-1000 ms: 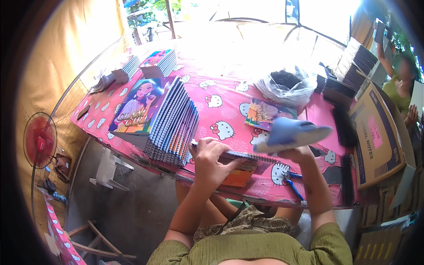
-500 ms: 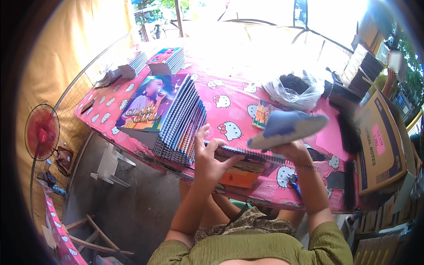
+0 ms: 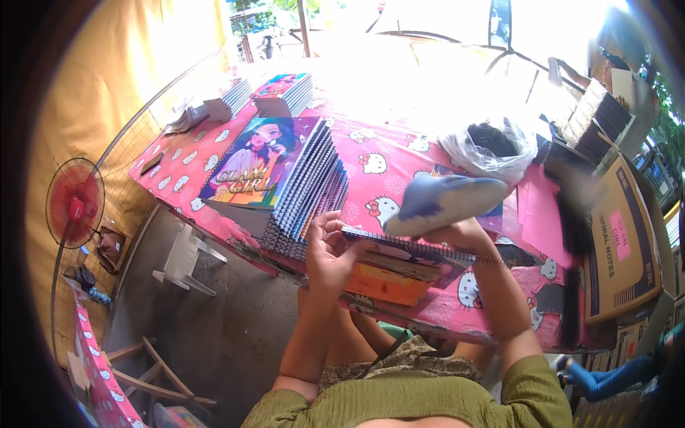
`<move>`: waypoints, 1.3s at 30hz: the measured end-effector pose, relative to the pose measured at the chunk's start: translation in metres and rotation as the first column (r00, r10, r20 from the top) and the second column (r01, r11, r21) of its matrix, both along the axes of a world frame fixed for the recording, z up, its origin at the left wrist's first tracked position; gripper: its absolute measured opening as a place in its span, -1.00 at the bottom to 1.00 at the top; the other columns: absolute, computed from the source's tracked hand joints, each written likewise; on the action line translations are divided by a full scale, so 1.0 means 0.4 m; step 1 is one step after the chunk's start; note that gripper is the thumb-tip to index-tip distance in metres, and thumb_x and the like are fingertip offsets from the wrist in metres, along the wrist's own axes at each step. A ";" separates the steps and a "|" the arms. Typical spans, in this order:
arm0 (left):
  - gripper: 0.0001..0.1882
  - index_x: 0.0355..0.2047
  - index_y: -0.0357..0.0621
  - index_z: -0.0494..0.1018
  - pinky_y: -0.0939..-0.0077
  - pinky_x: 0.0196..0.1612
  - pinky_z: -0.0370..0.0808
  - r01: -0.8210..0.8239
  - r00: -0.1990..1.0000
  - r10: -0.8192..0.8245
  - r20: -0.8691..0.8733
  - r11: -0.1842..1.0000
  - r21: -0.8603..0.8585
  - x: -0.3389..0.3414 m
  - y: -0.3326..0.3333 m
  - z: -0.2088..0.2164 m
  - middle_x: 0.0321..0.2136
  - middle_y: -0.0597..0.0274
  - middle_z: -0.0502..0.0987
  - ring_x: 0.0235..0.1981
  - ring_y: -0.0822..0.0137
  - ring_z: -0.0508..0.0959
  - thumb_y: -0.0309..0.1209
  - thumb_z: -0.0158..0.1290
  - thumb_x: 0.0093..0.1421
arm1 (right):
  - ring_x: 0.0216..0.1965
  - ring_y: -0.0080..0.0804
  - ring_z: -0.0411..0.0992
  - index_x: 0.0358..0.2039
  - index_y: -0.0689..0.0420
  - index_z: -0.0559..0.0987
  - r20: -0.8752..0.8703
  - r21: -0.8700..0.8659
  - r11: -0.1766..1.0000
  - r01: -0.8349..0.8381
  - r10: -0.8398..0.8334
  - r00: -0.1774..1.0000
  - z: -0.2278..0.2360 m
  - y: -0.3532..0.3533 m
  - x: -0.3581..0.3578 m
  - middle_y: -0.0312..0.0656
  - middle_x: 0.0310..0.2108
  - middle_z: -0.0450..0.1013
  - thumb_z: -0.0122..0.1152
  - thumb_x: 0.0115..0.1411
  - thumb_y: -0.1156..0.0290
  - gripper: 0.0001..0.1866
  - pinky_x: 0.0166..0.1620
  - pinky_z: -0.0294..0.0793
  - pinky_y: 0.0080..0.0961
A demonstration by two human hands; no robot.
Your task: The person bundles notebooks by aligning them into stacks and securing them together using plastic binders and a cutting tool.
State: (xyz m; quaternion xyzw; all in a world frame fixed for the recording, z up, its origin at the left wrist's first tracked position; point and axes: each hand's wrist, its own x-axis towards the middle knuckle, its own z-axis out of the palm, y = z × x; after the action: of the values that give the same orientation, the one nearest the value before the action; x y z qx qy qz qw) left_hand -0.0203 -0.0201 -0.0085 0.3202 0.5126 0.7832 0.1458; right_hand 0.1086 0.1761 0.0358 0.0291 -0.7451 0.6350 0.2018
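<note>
One slipper [image 3: 451, 202] in my right hand [image 3: 462, 235] shifted toward nine o'clock, likely feeding the coil [image 3: 492, 261]; left hand [image 3: 330, 250] pinches the spiral notebook [image 3: 412, 251].

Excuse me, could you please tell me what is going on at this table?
A seated person grips a spiral notebook near its left end with the left hand. The right hand is at a blue-and-white slipper beside the coiled edge, its fingers mostly hidden. A stack of notebooks stands to the left on the pink table; a clear plastic bag sits farther back, right.
</note>
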 end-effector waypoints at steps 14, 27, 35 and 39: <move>-0.67 -0.12 -0.33 0.50 0.61 -0.22 0.53 0.065 0.991 -0.062 0.115 0.998 -0.020 -0.025 -0.021 -0.009 -0.38 0.17 0.60 -0.36 0.45 0.59 -0.71 0.18 0.07 | -0.22 -0.13 0.50 -0.30 0.12 0.50 -0.058 0.937 0.218 0.275 -0.677 0.733 -0.136 0.041 0.054 -0.12 -0.34 0.44 0.21 -0.12 0.50 -0.72 -0.30 0.52 -0.21; -0.84 -0.47 -0.26 0.46 0.51 -0.41 0.49 0.016 0.463 0.468 -0.753 0.844 0.535 0.142 -0.090 0.242 -0.44 0.21 0.55 -0.42 0.28 0.58 -0.46 0.21 0.11 | 0.21 0.04 0.16 0.10 0.23 0.39 0.239 0.885 0.390 0.254 -0.850 0.470 -0.223 -0.158 0.563 0.05 0.16 0.23 0.33 0.04 0.12 -0.32 0.23 0.14 -0.09; -0.74 -0.35 -0.31 0.57 0.45 -0.23 0.55 0.001 0.810 -0.083 -0.581 0.990 -0.141 0.244 0.001 0.021 -0.27 0.08 0.59 -0.31 0.20 0.62 -0.72 0.25 -0.11 | -0.01 -0.06 0.36 0.03 0.19 0.44 0.136 0.483 0.656 0.579 -0.710 0.691 -0.158 -0.212 0.503 -0.02 -0.03 0.38 0.24 0.07 0.37 -0.52 0.06 0.32 -0.15; -0.75 -0.36 -0.33 0.57 0.47 -0.23 0.55 -0.017 0.765 -0.068 -0.641 0.992 -0.126 0.241 -0.009 0.012 -0.28 0.08 0.60 -0.30 0.22 0.62 -0.74 0.24 -0.11 | -0.02 -0.07 0.36 0.02 0.15 0.46 -0.088 0.520 0.645 0.560 -0.612 0.786 -0.076 -0.280 0.422 -0.04 -0.04 0.38 0.33 -0.01 0.41 -0.48 0.04 0.33 -0.17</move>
State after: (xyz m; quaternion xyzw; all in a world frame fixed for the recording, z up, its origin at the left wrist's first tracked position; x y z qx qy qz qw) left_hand 0.0760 -0.0237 -0.0037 0.5664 0.5748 0.5905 -0.0084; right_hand 0.2773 0.0642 0.0054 -0.1905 -0.8654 0.3100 0.3445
